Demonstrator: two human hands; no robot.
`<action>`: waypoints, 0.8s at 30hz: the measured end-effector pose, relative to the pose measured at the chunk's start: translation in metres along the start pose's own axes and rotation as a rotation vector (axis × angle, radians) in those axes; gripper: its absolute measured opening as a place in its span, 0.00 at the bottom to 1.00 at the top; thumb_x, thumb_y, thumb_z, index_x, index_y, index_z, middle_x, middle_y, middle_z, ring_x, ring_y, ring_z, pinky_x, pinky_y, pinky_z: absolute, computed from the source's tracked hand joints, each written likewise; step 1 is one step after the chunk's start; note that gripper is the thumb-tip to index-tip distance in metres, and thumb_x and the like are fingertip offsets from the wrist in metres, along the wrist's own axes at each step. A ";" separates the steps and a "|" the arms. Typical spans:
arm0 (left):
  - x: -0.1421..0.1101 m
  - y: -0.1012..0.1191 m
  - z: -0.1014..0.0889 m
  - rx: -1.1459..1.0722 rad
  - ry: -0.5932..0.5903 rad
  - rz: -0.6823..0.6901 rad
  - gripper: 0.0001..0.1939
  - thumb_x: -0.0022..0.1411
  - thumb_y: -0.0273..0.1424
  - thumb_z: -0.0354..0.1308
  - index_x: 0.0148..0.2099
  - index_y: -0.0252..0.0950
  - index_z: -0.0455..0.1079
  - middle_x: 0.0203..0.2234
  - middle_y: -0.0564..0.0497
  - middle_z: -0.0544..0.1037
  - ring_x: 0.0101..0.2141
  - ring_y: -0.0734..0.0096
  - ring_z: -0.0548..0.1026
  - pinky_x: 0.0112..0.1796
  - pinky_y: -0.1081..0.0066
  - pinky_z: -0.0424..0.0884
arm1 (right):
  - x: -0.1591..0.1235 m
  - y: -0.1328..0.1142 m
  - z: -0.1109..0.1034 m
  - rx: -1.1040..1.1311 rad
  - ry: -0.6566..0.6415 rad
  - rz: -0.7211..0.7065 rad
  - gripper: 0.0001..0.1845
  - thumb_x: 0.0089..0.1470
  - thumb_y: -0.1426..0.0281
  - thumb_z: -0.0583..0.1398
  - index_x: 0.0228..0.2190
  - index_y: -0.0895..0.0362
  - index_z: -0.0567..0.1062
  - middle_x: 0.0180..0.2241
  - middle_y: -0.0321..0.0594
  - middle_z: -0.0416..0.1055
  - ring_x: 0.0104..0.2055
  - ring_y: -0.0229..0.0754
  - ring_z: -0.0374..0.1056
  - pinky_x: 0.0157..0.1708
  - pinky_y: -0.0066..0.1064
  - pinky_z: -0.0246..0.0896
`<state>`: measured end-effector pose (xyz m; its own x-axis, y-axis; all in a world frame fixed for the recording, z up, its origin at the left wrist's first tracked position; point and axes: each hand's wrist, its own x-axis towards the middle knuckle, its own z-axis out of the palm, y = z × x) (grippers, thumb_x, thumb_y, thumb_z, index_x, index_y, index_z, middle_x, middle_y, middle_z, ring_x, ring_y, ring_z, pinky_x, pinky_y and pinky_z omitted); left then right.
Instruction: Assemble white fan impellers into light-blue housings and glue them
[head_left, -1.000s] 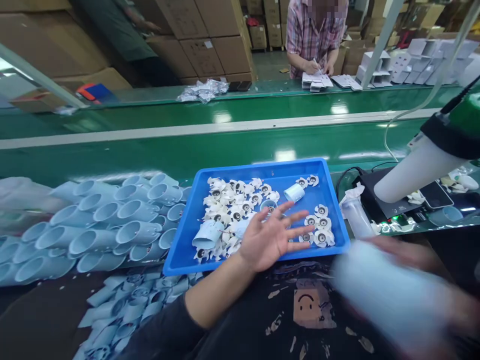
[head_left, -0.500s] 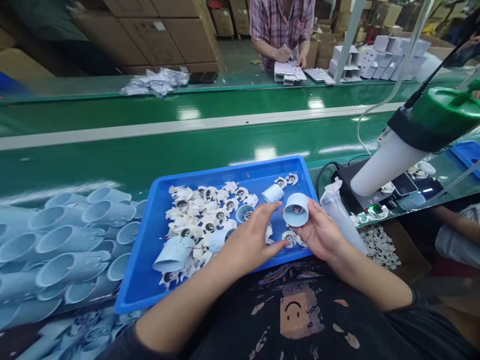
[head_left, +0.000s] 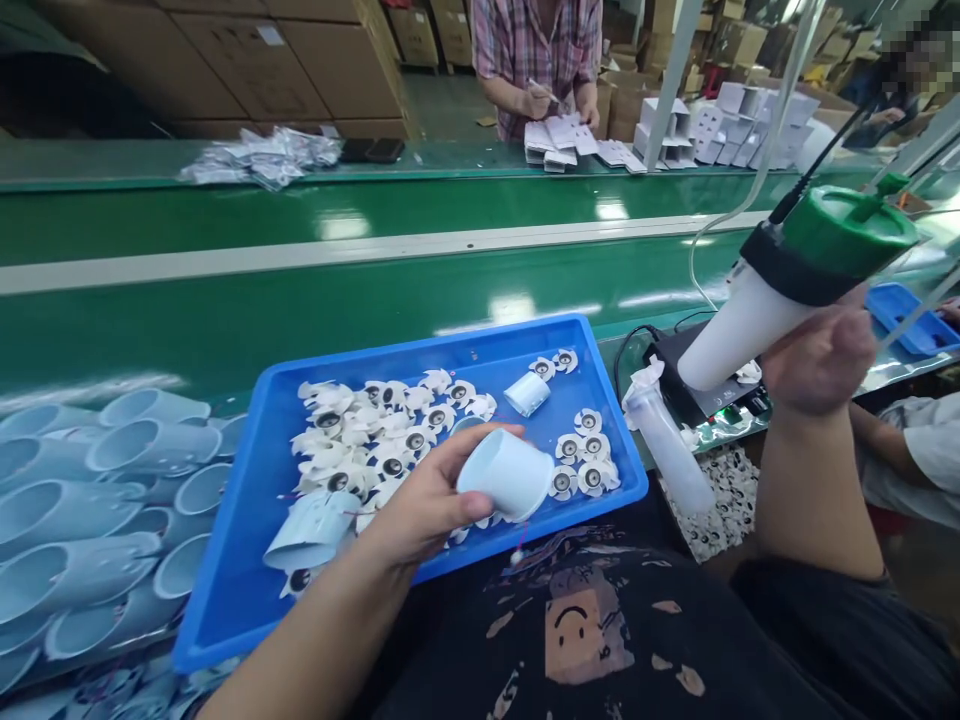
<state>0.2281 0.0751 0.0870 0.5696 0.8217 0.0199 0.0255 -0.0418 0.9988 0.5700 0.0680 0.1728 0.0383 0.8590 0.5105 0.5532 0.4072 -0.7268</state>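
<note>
My left hand [head_left: 420, 510] is over the near edge of the blue plastic tray [head_left: 450, 345], its fingers wrapped around a white open cup [head_left: 506, 475]. Many white petal-shaped pieces with round grey centres [head_left: 360, 440] lie heaped in the tray. A smaller white sleeve [head_left: 527, 393] and a white paper cone [head_left: 311, 530] rest among them. My right hand [head_left: 821, 360] is raised and curled at the upper end of a white dispensing barrel [head_left: 739, 325] with a green cap [head_left: 847, 230]. The hand's fingers are partly hidden.
A heap of pale blue-white cups [head_left: 97, 500] lies left of the tray. A green conveyor belt [head_left: 300, 300] runs behind it. Beyond, a co-worker in a plaid shirt [head_left: 536, 40] handles papers. A black control unit [head_left: 675, 360] and a second blue tray [head_left: 904, 320] stand right.
The cup has passed from my right hand to my left. My right hand has risen from the tray to the barrel. The whole view has shifted, with the tray now further left.
</note>
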 end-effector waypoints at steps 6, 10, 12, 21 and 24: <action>0.035 -0.005 0.028 0.768 -0.032 0.093 0.28 0.49 0.42 0.69 0.52 0.41 0.70 0.48 0.43 0.77 0.50 0.45 0.72 0.51 0.40 0.65 | 0.002 0.015 0.014 0.476 0.187 -0.153 0.25 0.43 0.57 0.67 0.44 0.51 0.76 0.45 0.36 0.73 0.46 0.42 0.70 0.36 0.32 0.61; 0.032 0.002 0.032 0.757 0.079 0.330 0.24 0.51 0.36 0.68 0.49 0.41 0.68 0.58 0.42 0.69 0.59 0.44 0.65 0.58 0.37 0.55 | -0.006 0.013 0.017 0.633 -0.039 -0.017 0.29 0.37 0.55 0.71 0.43 0.48 0.76 0.49 0.40 0.72 0.42 0.44 0.73 0.36 0.33 0.69; 0.021 0.007 0.029 0.488 0.119 0.404 0.24 0.54 0.38 0.66 0.51 0.43 0.65 0.57 0.41 0.70 0.56 0.49 0.69 0.55 0.47 0.65 | -0.007 0.008 0.018 0.703 -0.130 0.033 0.24 0.37 0.59 0.71 0.39 0.48 0.77 0.41 0.37 0.75 0.37 0.43 0.74 0.34 0.34 0.71; 0.011 0.018 0.064 0.553 -0.013 0.427 0.20 0.52 0.31 0.62 0.48 0.38 0.65 0.43 0.45 0.78 0.45 0.58 0.77 0.46 0.59 0.73 | 0.009 -0.072 0.049 0.902 -0.073 0.274 0.24 0.36 0.55 0.68 0.35 0.51 0.71 0.28 0.29 0.71 0.28 0.37 0.71 0.28 0.31 0.72; 0.017 0.018 0.074 0.659 0.061 0.531 0.21 0.53 0.33 0.62 0.48 0.35 0.64 0.39 0.44 0.79 0.40 0.60 0.78 0.41 0.62 0.75 | 0.006 -0.086 0.068 0.818 -0.095 0.224 0.25 0.45 0.44 0.61 0.31 0.52 0.69 0.29 0.32 0.71 0.30 0.40 0.73 0.26 0.33 0.71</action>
<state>0.2988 0.0462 0.1017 0.5967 0.6275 0.5003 0.2510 -0.7380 0.6263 0.4657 0.0593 0.2074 -0.0149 0.9536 0.3007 -0.2354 0.2889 -0.9280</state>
